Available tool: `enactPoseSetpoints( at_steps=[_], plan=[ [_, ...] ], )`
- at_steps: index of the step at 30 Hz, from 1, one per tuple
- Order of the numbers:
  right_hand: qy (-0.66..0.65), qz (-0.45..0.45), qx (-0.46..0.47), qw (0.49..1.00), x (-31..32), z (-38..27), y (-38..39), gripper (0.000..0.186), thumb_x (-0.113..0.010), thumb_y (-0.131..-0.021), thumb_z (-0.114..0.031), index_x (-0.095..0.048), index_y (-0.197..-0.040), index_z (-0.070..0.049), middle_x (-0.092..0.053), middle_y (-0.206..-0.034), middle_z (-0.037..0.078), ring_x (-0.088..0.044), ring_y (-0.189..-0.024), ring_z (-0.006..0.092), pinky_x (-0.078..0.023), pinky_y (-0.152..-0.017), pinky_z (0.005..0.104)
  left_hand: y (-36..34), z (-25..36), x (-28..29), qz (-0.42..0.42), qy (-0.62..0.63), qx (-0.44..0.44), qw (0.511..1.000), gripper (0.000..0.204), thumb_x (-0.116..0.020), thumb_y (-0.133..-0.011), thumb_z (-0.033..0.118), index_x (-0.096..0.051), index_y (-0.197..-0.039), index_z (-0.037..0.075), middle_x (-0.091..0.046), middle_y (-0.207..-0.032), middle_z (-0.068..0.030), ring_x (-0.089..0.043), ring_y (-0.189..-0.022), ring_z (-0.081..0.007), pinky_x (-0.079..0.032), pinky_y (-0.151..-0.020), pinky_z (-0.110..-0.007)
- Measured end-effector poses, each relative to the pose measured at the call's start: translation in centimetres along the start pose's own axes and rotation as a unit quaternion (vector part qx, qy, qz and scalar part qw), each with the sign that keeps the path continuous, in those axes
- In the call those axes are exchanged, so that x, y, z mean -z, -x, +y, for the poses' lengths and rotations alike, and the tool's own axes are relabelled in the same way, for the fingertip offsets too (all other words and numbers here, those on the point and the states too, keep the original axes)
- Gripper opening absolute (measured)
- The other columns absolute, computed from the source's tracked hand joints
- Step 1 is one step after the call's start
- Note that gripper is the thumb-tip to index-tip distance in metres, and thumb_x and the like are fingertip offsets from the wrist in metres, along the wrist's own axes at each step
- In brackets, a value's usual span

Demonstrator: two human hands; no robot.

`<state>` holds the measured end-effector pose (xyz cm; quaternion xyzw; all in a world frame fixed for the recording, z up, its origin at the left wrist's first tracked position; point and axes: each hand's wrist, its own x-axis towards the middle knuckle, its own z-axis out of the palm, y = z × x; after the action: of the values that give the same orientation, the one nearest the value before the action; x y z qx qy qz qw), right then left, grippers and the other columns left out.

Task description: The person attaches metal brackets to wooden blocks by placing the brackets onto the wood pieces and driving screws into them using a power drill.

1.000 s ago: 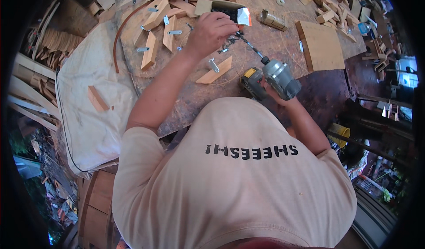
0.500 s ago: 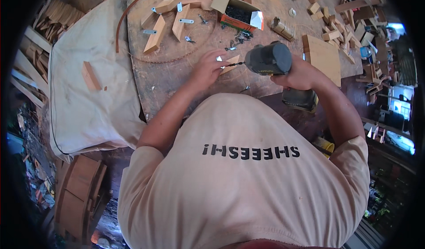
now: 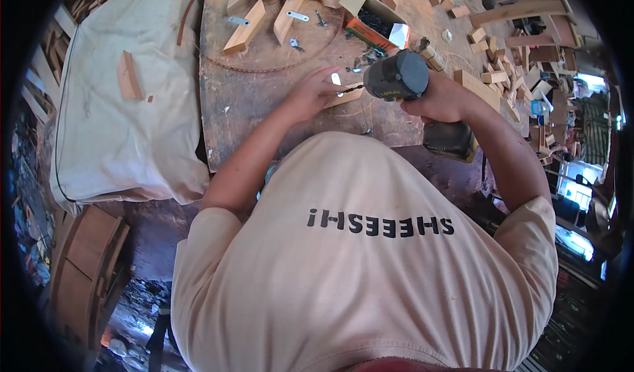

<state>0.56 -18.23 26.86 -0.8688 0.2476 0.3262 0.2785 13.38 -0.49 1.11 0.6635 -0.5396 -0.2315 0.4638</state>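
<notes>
My right hand [image 3: 442, 101] is closed on the handle of a dark cordless drill [image 3: 396, 74], which lies sideways with its long bit pointing left. The bit meets a small silver metal plate [image 3: 336, 80] on a short wooden block [image 3: 350, 96] at the middle of the worn workbench [image 3: 238, 108]. My left hand [image 3: 310, 89] has its fingers bent against that block and plate, steadying them where the bit tip is; the exact fingertip contact is partly hidden. Just beyond sit loose black screws [image 3: 370, 58] and an open cardboard box of screws [image 3: 376, 25].
Wooden blocks with metal plates [image 3: 244, 27] lie at the upper left of the bench. A pale cloth [image 3: 125, 141] with a wood offcut [image 3: 129, 74] covers the left side. Wood offcuts [image 3: 495, 76] and a board [image 3: 475, 88] are on the right. A curved wooden piece [image 3: 86, 260] stands lower left.
My left hand has come down from the screw box to the plate and block. The drill has turned from pointing up to pointing left at the plate, and the view has shifted.
</notes>
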Motion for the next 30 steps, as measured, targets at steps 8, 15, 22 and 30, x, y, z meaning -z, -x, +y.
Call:
enactPoseSetpoints(
  at_steps=[8,15,22,30],
  plan=[
    [-0.008,0.009,0.014,1.0,-0.6,0.6,-1.1,0.029,-0.066,-0.076,-0.022,-0.065,-0.094,0.001,-0.065,-0.07,0.01,-0.064,-0.058,0.0185,-0.053,-0.056,0.0346,0.1,-0.4,-0.1,-0.002,0.008,0.003,1.0,0.041,-0.062,-0.082,-0.004,-0.07,-0.118,0.014,-0.043,-0.15,-0.0119,-0.036,-0.141,-0.0346,-0.03,-0.115,-0.041],
    [-0.015,0.01,0.003,1.0,-0.5,-0.3,-0.9,0.029,-0.065,-0.077,-0.019,-0.065,-0.098,0.0,-0.066,-0.073,0.01,-0.064,-0.06,0.0188,-0.053,-0.058,0.0349,0.1,-0.2,0.2,-0.009,-0.005,0.004,1.0,0.046,-0.06,-0.081,-0.007,-0.07,-0.12,0.015,-0.042,-0.15,-0.0122,-0.033,-0.142,-0.0358,-0.03,-0.116,-0.042],
    [-0.011,0.0,-0.008,1.0,-0.4,-0.5,-0.8,0.031,-0.065,-0.077,-0.019,-0.065,-0.101,0.0,-0.066,-0.076,0.011,-0.065,-0.063,0.0193,-0.054,-0.061,0.0353,0.0,-0.2,0.2,-0.011,0.005,0.001,1.0,0.045,-0.06,-0.081,-0.006,-0.069,-0.12,0.016,-0.041,-0.151,-0.012,-0.033,-0.142,-0.0359,-0.029,-0.116,-0.042],
    [-0.019,-0.005,-0.002,1.0,-0.6,0.2,-1.0,0.03,-0.065,-0.077,-0.019,-0.065,-0.099,0.001,-0.066,-0.074,0.012,-0.064,-0.062,0.0186,-0.054,-0.06,0.0349,0.0,-0.2,0.1,-0.015,-0.006,0.007,1.0,0.046,-0.06,-0.081,-0.006,-0.07,-0.12,0.017,-0.04,-0.152,-0.0114,-0.032,-0.143,-0.0354,-0.028,-0.117,-0.042]
  ],
)
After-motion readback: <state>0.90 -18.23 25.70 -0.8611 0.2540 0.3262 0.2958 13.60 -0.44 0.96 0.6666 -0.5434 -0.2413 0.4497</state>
